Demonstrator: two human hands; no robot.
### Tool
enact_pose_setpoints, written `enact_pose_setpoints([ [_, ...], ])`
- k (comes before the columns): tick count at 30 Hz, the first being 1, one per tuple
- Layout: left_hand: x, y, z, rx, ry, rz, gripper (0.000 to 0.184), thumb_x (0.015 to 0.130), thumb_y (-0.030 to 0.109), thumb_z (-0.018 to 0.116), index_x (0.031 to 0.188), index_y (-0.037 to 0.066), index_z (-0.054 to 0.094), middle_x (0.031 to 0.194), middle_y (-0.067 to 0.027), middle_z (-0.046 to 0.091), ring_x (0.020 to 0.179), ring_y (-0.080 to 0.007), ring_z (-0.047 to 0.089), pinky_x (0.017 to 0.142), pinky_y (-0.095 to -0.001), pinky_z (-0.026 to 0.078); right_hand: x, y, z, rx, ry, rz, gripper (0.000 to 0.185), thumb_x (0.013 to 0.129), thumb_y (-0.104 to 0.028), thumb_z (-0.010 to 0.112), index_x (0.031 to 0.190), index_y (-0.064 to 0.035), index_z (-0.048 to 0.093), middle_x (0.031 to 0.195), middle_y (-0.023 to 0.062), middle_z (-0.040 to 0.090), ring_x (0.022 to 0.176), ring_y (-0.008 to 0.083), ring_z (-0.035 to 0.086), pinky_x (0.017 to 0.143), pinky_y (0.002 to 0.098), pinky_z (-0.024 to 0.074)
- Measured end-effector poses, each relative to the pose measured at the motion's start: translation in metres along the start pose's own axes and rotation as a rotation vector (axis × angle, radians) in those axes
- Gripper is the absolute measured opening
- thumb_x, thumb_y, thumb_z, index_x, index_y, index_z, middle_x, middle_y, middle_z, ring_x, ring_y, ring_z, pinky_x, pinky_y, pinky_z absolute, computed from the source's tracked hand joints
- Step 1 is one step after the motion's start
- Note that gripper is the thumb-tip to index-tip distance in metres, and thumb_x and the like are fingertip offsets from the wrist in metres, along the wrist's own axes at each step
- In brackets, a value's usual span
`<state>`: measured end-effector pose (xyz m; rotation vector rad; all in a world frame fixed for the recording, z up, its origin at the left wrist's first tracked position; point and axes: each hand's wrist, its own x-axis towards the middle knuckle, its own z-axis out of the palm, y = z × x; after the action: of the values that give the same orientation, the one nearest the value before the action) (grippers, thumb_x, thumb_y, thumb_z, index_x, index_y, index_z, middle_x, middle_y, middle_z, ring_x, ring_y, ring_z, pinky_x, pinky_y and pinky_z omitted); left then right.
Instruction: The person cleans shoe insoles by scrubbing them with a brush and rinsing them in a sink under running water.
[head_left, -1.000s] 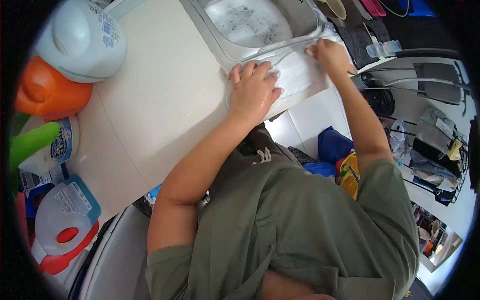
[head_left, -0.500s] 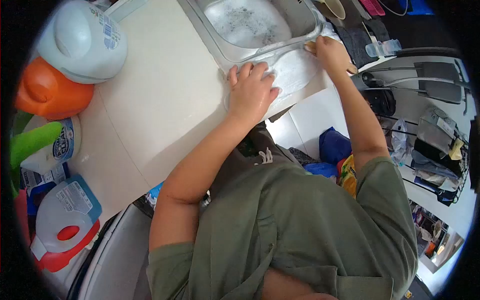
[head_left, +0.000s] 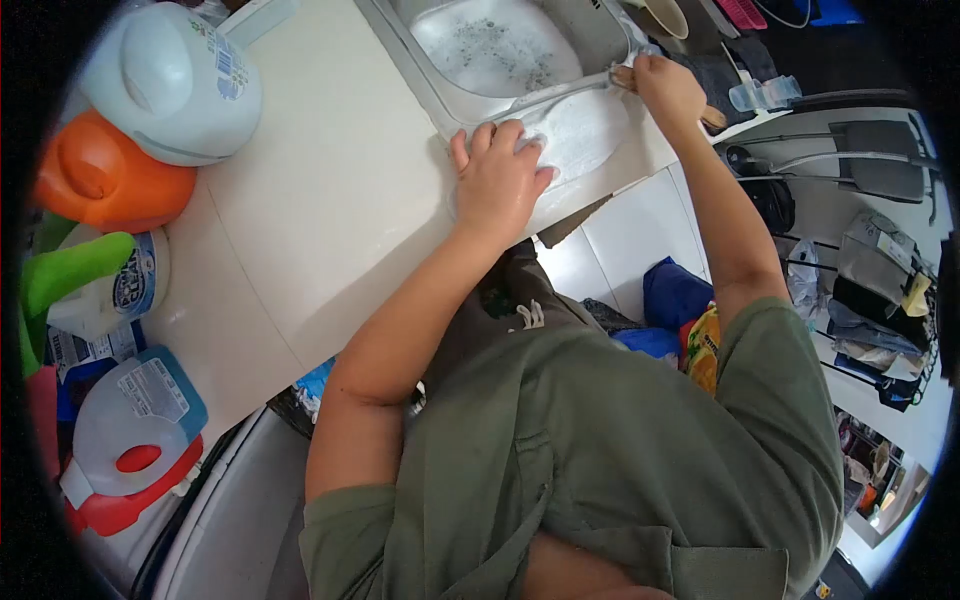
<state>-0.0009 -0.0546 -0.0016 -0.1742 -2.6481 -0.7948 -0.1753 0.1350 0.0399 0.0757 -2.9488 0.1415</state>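
Note:
My left hand (head_left: 497, 182) lies with its fingers spread on the near edge of a wet white piece (head_left: 585, 135), possibly cloth, on the counter in front of the sink. My right hand (head_left: 668, 92) is closed around a wooden object (head_left: 713, 118), which looks like a brush, at the sink's right front corner. Its wood shows on both sides of the hand; its underside is hidden. Behind both hands, the metal sink (head_left: 432, 92) holds a white soapy basin or water with dark specks (head_left: 500, 50).
Detergent bottles, one pale (head_left: 170, 85), one orange (head_left: 115, 175) and one with a red base (head_left: 140, 430), stand at the left of the counter (head_left: 330, 180). A clear plastic item (head_left: 765, 94) lies at the right. Blue bags (head_left: 675, 295) sit on the floor.
My right hand has moved slightly up and right with the wooden object, toward the sink's corner. My left hand has shifted slightly left, still spread. The white piece reaches less far right.

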Motion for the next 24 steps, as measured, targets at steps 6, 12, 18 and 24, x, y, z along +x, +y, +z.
enact_pose_setpoints([
  [6, 0.000, 0.002, -0.024, 0.115, 0.028, 0.017, 0.029, 0.069, 0.028, 0.067, 0.091, 0.010, 0.065, 0.113, -0.0036, 0.052, 0.110, -0.0242, 0.042, 0.095, -0.0544, 0.021, -0.025, -0.014, -0.012, 0.141, -0.052, 0.010, 0.039, 0.080, -0.042, 0.040, 0.082, -0.0132, 0.067, 0.078, 0.0132, 0.064, 0.075, 0.0327, 0.062, 0.067, 0.0424, 0.0472],
  [12, -0.022, -0.018, -0.029, 0.133, -0.104, -0.036, 0.026, 0.072, 0.023, 0.065, 0.095, 0.011, 0.064, 0.119, -0.0012, 0.050, 0.113, -0.0239, 0.040, 0.095, -0.0585, 0.018, -0.098, -0.099, -0.026, 0.064, -0.334, -0.403, 0.032, 0.077, -0.038, 0.046, 0.080, -0.0139, 0.067, 0.075, 0.0121, 0.065, 0.070, 0.0323, 0.062, 0.069, 0.0462, 0.0461],
  [18, -0.028, -0.022, -0.027, 0.120, -0.061, 0.008, 0.021, 0.074, 0.016, 0.061, 0.094, 0.014, 0.066, 0.118, 0.0013, 0.051, 0.112, -0.0239, 0.041, 0.095, -0.0587, 0.019, -0.023, -0.019, 0.010, 0.097, -0.347, -0.229, 0.035, 0.078, -0.038, 0.043, 0.079, -0.0116, 0.067, 0.075, 0.0130, 0.064, 0.074, 0.0305, 0.062, 0.070, 0.0418, 0.0477],
  [24, 0.002, -0.025, -0.031, 0.114, -0.119, -0.041, 0.023, 0.076, 0.015, 0.057, 0.099, 0.011, 0.062, 0.101, -0.0014, 0.059, 0.100, -0.0220, 0.050, 0.093, -0.0515, 0.025, -0.066, -0.071, 0.001, 0.250, -0.410, -0.065, 0.038, 0.077, -0.036, 0.042, 0.080, -0.0063, 0.065, 0.084, 0.0178, 0.062, 0.080, 0.0361, 0.059, 0.074, 0.0419, 0.0458],
])
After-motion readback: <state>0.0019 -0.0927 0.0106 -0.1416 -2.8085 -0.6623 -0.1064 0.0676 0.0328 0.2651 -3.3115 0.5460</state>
